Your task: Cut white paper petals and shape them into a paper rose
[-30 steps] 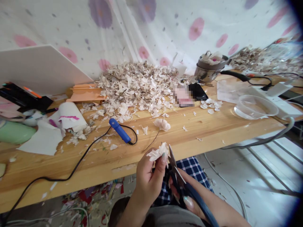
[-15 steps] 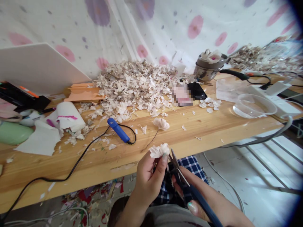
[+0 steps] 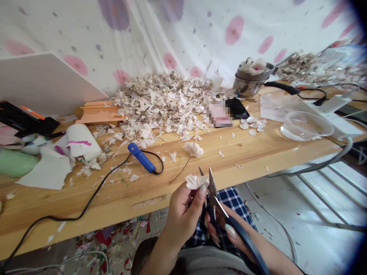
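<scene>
My left hand (image 3: 186,208) pinches a pale, crinkled petal piece (image 3: 196,181) between thumb and fingers, just over the table's front edge. In my right hand (image 3: 226,231) is a pair of dark-handled scissors (image 3: 213,194). Their blades are apart and point up and away from me, with the petal piece at or between them; I cannot tell exactly which. A pale flower on a thin stem (image 3: 193,149) lies on the wooden table (image 3: 243,152) beyond my hands. Left of it rests a blue handheld tool (image 3: 142,157) with a black cord.
A big heap of pale petal scraps (image 3: 163,103) covers the back of the table. To the right stand a metal pot (image 3: 249,86), a black phone-like object (image 3: 237,109), clear plastic dishes (image 3: 306,126) and a white power strip (image 3: 341,114). A paper roll (image 3: 83,141) lies at left.
The scissors have opened wider and swung upright, their tips now higher beside the petal piece. My left hand has shifted slightly right with the piece.
</scene>
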Demonstrator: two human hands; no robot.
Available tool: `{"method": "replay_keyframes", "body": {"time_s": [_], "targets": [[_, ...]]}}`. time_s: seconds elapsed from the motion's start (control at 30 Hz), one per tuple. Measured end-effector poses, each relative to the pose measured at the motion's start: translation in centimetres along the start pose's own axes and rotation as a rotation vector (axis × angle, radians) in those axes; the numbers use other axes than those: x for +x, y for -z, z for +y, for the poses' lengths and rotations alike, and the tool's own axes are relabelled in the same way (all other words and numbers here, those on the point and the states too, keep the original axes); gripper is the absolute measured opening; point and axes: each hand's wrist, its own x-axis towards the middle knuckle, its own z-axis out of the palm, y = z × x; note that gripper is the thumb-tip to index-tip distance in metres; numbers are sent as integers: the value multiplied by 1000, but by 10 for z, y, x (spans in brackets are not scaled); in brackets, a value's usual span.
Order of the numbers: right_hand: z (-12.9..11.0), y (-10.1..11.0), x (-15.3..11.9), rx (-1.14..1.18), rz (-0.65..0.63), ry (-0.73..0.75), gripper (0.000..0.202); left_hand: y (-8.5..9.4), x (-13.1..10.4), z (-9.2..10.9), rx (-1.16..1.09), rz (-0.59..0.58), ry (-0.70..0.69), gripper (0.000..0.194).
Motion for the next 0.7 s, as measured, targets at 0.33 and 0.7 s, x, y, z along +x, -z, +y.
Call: {"method": "replay_keyframes", "body": {"time_s": [0.33,0.7], "targets": [[-2,-6,9,18,2,14,41,1,4,-4,-168,-58,122,35],[-2,-5,11,23,39,7,43,3,4,-7,-254,-57,150,34]]}}
